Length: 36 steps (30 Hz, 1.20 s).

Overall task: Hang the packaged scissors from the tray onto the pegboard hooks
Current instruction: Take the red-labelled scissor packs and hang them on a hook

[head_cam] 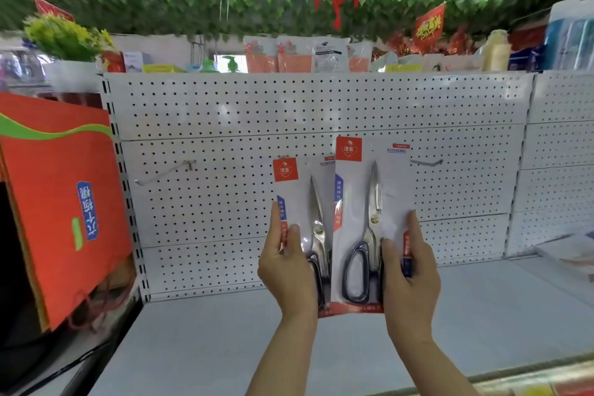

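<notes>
Your right-hand white carded scissors pack hides the left pack's right edge; your palms cover both packs' lower corners; label print unreadable.

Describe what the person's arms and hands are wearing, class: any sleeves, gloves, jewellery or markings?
Both forearms are bare: no sleeves reach into view. The left hand and right hand wear no gloves, and no rings, watch or bracelets show. No markings show on the fingers either.
</notes>
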Each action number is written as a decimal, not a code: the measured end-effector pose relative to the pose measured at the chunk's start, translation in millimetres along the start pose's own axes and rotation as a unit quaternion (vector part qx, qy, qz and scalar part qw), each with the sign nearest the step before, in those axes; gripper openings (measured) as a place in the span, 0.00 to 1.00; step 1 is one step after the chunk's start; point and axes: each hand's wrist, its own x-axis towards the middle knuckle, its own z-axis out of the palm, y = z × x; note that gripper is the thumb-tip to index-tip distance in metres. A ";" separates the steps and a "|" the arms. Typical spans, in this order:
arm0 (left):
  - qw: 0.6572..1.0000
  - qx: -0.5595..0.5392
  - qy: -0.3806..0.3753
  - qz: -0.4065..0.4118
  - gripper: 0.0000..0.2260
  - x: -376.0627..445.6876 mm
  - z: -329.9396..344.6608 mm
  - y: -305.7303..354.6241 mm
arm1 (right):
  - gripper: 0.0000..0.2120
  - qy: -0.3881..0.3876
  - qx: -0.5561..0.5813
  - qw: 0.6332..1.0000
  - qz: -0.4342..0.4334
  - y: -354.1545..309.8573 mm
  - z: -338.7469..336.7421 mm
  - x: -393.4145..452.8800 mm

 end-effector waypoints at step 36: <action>0.992 0.098 0.053 0.051 0.21 28.2 -0.6 -42.0 | 0.27 -0.036 -0.021 0.999 -0.009 8.8 9.1 -20.8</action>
